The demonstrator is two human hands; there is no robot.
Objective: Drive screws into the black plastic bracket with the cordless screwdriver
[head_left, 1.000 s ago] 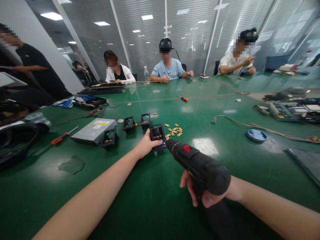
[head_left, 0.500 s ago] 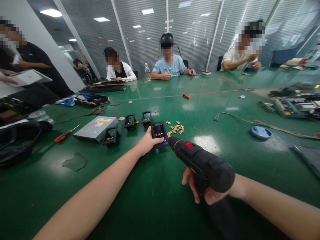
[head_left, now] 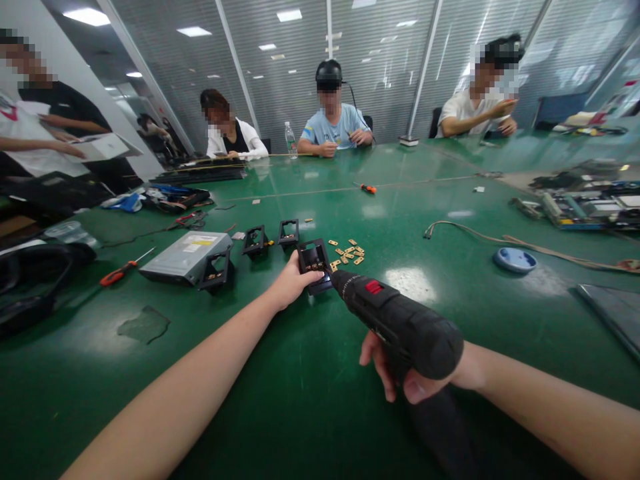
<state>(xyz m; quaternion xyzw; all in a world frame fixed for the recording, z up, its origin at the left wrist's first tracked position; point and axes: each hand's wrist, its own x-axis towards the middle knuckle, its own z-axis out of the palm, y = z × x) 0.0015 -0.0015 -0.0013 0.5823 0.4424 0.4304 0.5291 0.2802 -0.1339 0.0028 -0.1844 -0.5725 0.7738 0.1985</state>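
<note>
My left hand (head_left: 293, 281) grips a black plastic frame (head_left: 313, 252) by its left side, thumb over its lower part. Small brass-coloured parts show inside that frame. A black cordless drill (head_left: 395, 320) with a red switch is in my right hand (head_left: 400, 373), fingers around its handle. The drill's front end points into the frame's lower right; the tip itself is too small to make out. Just beyond lie several small brass plates (head_left: 350, 252). More black frames (head_left: 218, 272) stand to the left of my left hand.
A silver disc drive (head_left: 185, 253) lies left, with an orange screwdriver (head_left: 120, 272) beside it. Another screwdriver (head_left: 368, 189) lies farther back. To the right are a blue round dish (head_left: 515, 260), cables (head_left: 480, 233) and circuit boards (head_left: 590, 200). Several people sit or stand around the table.
The view has shifted slightly. My hands, the drill and the frame keep nearly the same positions relative to each other. At the left, a person holding a white box has moved rightward.
</note>
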